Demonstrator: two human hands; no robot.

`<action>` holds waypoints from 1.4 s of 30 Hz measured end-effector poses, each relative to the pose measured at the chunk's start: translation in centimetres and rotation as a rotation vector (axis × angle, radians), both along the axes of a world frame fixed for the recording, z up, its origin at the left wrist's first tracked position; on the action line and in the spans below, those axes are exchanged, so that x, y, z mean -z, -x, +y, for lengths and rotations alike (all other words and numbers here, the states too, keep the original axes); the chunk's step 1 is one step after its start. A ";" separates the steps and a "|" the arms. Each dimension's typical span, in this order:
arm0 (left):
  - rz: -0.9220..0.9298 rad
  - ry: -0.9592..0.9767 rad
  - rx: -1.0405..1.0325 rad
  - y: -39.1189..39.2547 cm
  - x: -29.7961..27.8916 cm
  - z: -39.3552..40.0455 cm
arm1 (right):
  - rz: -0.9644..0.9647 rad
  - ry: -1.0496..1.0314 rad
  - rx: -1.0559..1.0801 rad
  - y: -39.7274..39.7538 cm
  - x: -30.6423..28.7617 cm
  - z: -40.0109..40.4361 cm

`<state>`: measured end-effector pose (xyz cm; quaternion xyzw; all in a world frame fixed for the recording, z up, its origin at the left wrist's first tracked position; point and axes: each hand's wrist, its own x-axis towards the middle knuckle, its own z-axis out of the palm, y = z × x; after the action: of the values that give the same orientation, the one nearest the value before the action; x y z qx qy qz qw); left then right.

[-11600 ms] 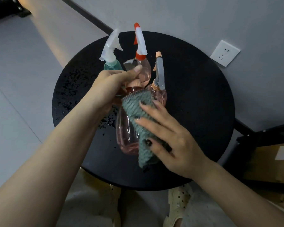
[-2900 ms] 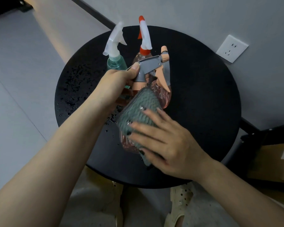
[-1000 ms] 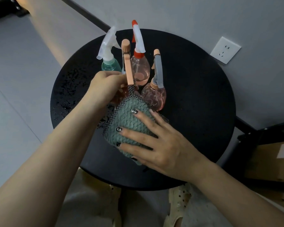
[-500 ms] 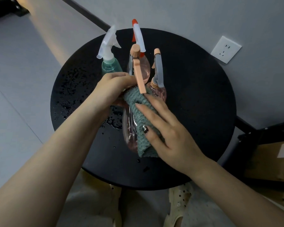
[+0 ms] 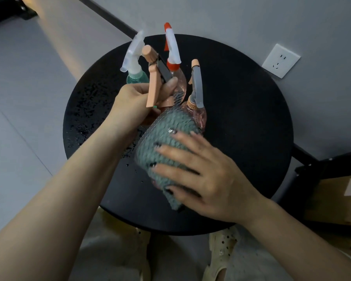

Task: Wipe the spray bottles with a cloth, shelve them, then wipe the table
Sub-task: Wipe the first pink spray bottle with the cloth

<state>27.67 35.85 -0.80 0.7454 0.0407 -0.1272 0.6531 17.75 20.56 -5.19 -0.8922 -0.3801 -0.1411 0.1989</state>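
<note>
Wiping stage. The left hand (image 5: 138, 98) gripped the peach-trigger spray bottle (image 5: 153, 82) by its neck; the right hand (image 5: 201, 175), fingers spread, pressed the green cloth (image 5: 162, 138) around its body. Beyond the left hand, three bottles (image 5: 197, 92) stood unshelved on the wet black table (image 5: 241, 128).

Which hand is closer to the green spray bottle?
Left. The left hand grips the peach sprayer right in front of the green spray bottle; the right hand presses the cloth lower down, farther away.
</note>
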 end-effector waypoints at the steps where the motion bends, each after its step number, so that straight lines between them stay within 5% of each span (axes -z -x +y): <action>1: -0.002 0.001 0.011 0.0 0.0 -0.1 | 0.069 -0.065 0.052 -0.1 0.0 -0.1; 8: 0.034 0.015 0.071 0.3 0.0 -0.3 | 0.483 -0.514 0.259 -0.5 0.2 -0.1; 20: 0.009 -0.029 0.016 -0.1 -0.2 0.4 | -0.082 0.102 -0.102 0.4 0.6 -0.3; 33: 0.097 0.064 0.092 0.2 -0.3 0.0 | 0.537 -0.564 0.264 -0.7 0.7 -0.3; 39: 0.079 0.045 0.098 0.2 -0.4 -0.4 | 0.441 -0.553 0.293 -0.4 0.7 -0.3; 42: 0.066 0.035 0.091 0.1 -0.3 -0.9 | 0.205 -0.338 0.240 0.0 0.5 -0.5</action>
<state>27.60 34.98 -0.49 0.7302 0.0262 -0.1820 0.6580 17.72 20.04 -5.66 -0.8947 -0.2198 -0.1339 0.3651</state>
